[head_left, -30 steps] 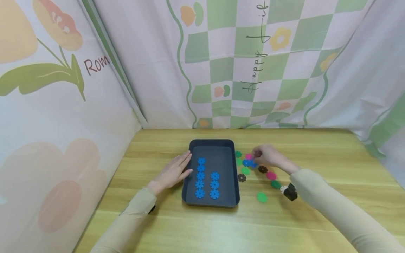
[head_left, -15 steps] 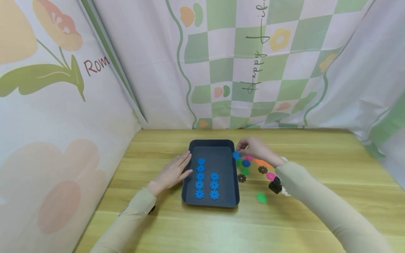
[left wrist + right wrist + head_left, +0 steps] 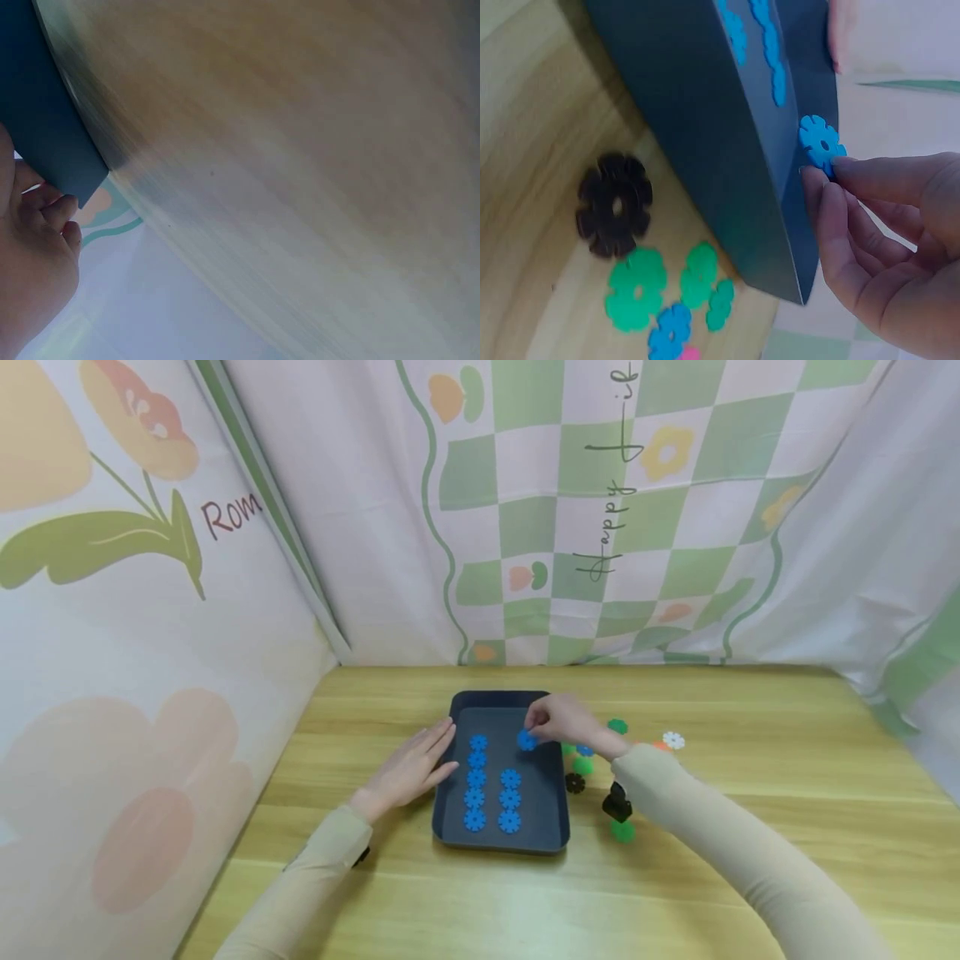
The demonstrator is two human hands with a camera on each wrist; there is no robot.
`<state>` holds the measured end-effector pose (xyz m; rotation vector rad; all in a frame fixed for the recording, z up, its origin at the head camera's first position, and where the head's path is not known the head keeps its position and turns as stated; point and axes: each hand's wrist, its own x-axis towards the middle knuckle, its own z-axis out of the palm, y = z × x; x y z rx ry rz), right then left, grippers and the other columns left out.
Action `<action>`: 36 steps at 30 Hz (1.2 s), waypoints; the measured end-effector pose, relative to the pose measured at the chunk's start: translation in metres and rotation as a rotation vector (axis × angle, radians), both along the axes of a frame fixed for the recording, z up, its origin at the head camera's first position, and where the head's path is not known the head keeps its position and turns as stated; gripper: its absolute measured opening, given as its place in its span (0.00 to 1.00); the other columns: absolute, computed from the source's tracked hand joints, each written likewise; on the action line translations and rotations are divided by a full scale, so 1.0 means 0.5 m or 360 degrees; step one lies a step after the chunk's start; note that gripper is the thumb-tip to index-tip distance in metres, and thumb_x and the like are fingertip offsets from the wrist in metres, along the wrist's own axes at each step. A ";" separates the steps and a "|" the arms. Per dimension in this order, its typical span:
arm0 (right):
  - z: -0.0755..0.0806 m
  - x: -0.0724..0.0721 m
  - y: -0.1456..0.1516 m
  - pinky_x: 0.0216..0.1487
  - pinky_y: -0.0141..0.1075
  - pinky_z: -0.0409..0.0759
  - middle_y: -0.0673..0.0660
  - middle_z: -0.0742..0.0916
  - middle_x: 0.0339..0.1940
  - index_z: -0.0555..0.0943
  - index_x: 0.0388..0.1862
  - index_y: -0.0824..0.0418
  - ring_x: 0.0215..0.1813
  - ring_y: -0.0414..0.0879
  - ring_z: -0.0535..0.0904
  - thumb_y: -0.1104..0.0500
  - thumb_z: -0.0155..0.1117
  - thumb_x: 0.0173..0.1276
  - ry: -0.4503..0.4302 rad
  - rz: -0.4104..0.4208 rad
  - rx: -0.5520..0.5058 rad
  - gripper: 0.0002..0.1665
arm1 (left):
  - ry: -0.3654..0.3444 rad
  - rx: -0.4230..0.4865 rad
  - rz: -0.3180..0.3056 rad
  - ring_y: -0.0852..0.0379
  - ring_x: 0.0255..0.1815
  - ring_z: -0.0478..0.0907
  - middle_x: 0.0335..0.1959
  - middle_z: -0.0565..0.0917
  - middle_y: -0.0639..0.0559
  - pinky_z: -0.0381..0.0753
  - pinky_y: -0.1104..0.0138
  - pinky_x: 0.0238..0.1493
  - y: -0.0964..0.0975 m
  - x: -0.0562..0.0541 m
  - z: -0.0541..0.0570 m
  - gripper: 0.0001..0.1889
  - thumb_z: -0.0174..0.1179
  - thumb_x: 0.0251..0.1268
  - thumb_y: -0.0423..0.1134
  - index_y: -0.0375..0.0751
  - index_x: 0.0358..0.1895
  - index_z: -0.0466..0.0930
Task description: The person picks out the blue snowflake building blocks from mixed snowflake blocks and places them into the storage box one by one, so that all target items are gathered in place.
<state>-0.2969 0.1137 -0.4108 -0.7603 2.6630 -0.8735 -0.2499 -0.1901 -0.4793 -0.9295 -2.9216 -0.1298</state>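
Between thumb and fingertips, my right hand pinches a blue snowflake disc with a notched rim and a hole in its centre. It holds the disc over the right part of a dark grey tray. Inside the tray lie two columns of blue discs: a longer left one and a shorter right one. My left hand rests on the tray's left rim with its fingers extended. In the left wrist view, that hand is partly cut off beside the tray's wall.
Right of the tray, loose discs lie on the wooden table: dark brown, light green, blue, and white. Another green disc lies nearer the front. My right forearm hides some discs. A patterned curtain hangs behind.
My right hand has picked up a blue disc from the loose pile and carried it left, across the rim, to over the tray. My left hand has stayed in place.
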 end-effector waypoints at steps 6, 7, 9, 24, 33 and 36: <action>-0.017 0.002 -0.032 0.37 0.36 0.87 0.59 0.89 0.34 0.86 0.38 0.64 0.32 0.45 0.87 0.66 0.64 0.68 -0.0070 0.0000 0.0036 0.04 | -0.0028 0.0036 -0.0005 0.46 0.81 0.55 0.81 0.54 0.41 0.59 0.53 0.80 0.000 0.001 0.004 0.36 0.42 0.80 0.56 0.35 0.78 0.51; -0.020 0.003 -0.037 0.37 0.35 0.87 0.59 0.89 0.34 0.86 0.37 0.64 0.32 0.45 0.87 0.66 0.65 0.67 -0.0065 0.0001 0.0039 0.04 | -0.0032 0.0043 -0.0007 0.46 0.81 0.55 0.81 0.54 0.40 0.59 0.53 0.80 0.000 0.002 0.005 0.36 0.42 0.80 0.56 0.35 0.78 0.51; -0.026 0.005 -0.044 0.36 0.34 0.87 0.59 0.89 0.32 0.86 0.36 0.66 0.31 0.46 0.87 0.67 0.65 0.66 -0.0054 0.0016 0.0023 0.03 | -0.0040 0.0044 -0.0005 0.46 0.81 0.55 0.81 0.54 0.40 0.59 0.53 0.80 0.001 0.002 0.006 0.35 0.42 0.80 0.55 0.35 0.78 0.51; -0.045 0.008 -0.059 0.34 0.33 0.87 0.60 0.88 0.31 0.85 0.35 0.67 0.30 0.45 0.87 0.70 0.63 0.67 -0.0101 -0.0019 0.0011 0.04 | -0.0010 0.0033 -0.0004 0.47 0.81 0.55 0.81 0.55 0.41 0.60 0.53 0.80 0.002 0.000 0.004 0.36 0.43 0.80 0.56 0.35 0.78 0.52; -0.051 0.008 -0.060 0.35 0.34 0.88 0.60 0.88 0.31 0.85 0.36 0.68 0.31 0.47 0.88 0.70 0.63 0.66 -0.0131 -0.0021 -0.0001 0.04 | 0.0009 0.0033 -0.0007 0.47 0.81 0.56 0.80 0.56 0.40 0.61 0.53 0.79 0.002 0.001 0.005 0.35 0.44 0.79 0.55 0.34 0.78 0.53; -0.050 0.010 -0.059 0.35 0.34 0.88 0.61 0.89 0.32 0.85 0.36 0.69 0.31 0.48 0.88 0.70 0.63 0.66 -0.0128 -0.0013 -0.0007 0.04 | 0.0023 0.0025 -0.0015 0.46 0.80 0.57 0.80 0.56 0.40 0.61 0.53 0.79 0.002 0.001 0.003 0.35 0.44 0.79 0.55 0.34 0.78 0.53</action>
